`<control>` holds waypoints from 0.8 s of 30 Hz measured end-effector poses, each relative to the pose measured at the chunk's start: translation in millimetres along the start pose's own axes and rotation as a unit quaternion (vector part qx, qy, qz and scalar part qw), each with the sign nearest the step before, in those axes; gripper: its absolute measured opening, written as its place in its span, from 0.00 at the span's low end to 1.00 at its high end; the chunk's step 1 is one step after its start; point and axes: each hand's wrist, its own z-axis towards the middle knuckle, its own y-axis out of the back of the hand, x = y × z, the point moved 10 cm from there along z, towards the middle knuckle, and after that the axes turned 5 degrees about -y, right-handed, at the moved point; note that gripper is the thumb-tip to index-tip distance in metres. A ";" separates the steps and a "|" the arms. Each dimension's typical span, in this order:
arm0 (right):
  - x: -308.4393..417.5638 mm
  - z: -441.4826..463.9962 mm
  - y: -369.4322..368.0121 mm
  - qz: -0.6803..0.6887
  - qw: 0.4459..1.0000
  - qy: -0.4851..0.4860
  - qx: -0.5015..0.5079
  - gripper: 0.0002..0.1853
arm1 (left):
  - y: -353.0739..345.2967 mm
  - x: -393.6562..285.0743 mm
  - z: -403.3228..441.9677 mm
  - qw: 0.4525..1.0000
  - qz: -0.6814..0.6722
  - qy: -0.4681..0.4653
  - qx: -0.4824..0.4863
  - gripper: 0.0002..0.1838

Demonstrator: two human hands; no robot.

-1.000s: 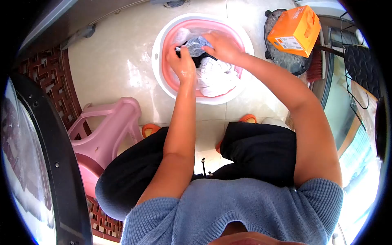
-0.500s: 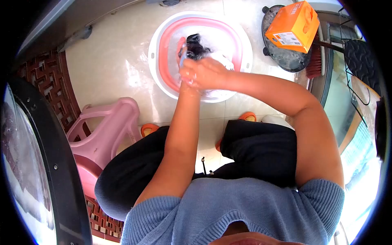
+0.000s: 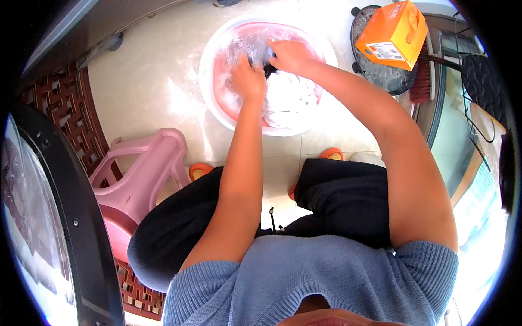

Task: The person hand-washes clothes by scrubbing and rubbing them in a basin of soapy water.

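A pink and white basin [image 3: 207, 81] stands on the tiled floor with water splashing inside it. My left hand [image 3: 248, 80] is in the left part of the basin, its fingers curled on blue-grey cloth [image 3: 260, 52]. On the other side of this cloth, my right hand [image 3: 288, 55] grips it too. Dark cloth [image 3: 269, 70] shows between my hands. White cloth [image 3: 289, 103] lies in the lower right of the basin. Splashes partly blur the fingertips and the cloth.
An orange box [image 3: 392, 35] rests on a dark-rimmed round stand [image 3: 380, 79] at the upper right, beside a red brush [image 3: 421, 84]. A pink stool [image 3: 138, 174] stands at the left, near a black-framed round door [image 3: 70, 217]. Orange slippers [image 3: 331, 154] show below the basin.
My hands were together over the lower left of the basin half a second ago. Now they are apart, further up, with cloth between them and water splashing. The white cloth shows more fully.
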 end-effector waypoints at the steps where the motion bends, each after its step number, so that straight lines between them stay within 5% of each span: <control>1: -10.0 13.1 -6.6 0.088 0.995 -0.028 -0.036 0.17 | -8.1 9.8 2.7 0.997 -0.052 0.060 0.026 0.16; 2: -2.5 13.0 -5.0 0.084 0.995 -0.027 -0.038 0.17 | -17.2 20.3 6.3 0.986 -0.105 0.118 0.050 0.16; 3: 22.9 2.8 11.4 0.174 0.979 0.059 -0.092 0.17 | -32.7 31.0 0.4 0.857 -0.436 0.275 -0.019 0.16; 4: 43.2 -16.2 26.1 0.263 0.944 0.141 -0.141 0.17 | -37.2 26.1 -2.5 0.752 -0.572 0.326 -0.041 0.16; 6: 86.4 -59.3 38.1 0.198 0.936 0.249 -0.152 0.17 | -52.5 -2.4 -7.6 0.610 -0.730 0.247 0.183 0.16; 8: 105.0 -83.0 25.6 0.143 0.957 0.238 -0.084 0.17 | -78.8 29.4 -11.4 0.629 -0.687 0.315 0.186 0.16; 10: 101.6 -78.8 10.2 0.058 0.970 0.229 -0.061 0.16 | -54.4 8.7 -25.8 0.739 -0.643 0.191 0.063 0.15; 12: 77.0 -50.5 23.8 0.100 0.969 0.184 -0.131 0.14 | -53.2 20.0 -47.2 0.702 -0.639 0.314 -0.012 0.14; 14: 25.5 -13.8 25.2 0.095 0.987 0.030 -0.122 0.11 | -50.1 19.6 -39.6 0.749 -0.585 0.308 -0.042 0.12; 17: 13.4 -11.8 25.3 0.094 0.980 0.098 -0.142 0.11 | -20.0 10.1 -34.6 0.799 -0.500 0.322 -0.088 0.12; 19: 8.6 -19.1 20.4 0.040 0.988 0.097 -0.114 0.12 | -1.8 11.1 -6.7 0.946 -0.305 0.103 -0.030 0.12; 20: 8.1 -18.2 25.1 0.038 0.988 0.097 -0.114 0.12 | -4.9 11.0 -9.1 0.946 -0.307 0.103 -0.029 0.12; 21: 1.4 -11.3 14.4 -0.008 0.998 0.039 -0.048 0.13 | 10.7 -13.4 -9.8 0.997 -0.046 -0.032 -0.050 0.12; 22: -7.8 -8.4 2.5 -0.053 0.998 -0.020 0.016 0.14 | 11.0 -41.8 -16.2 0.959 0.219 -0.167 -0.065 0.12; 24: -8.5 4.0 -9.7 -0.043 0.999 0.008 -0.020 0.12 | -5.1 -28.9 -8.1 0.958 0.231 -0.167 -0.005 0.14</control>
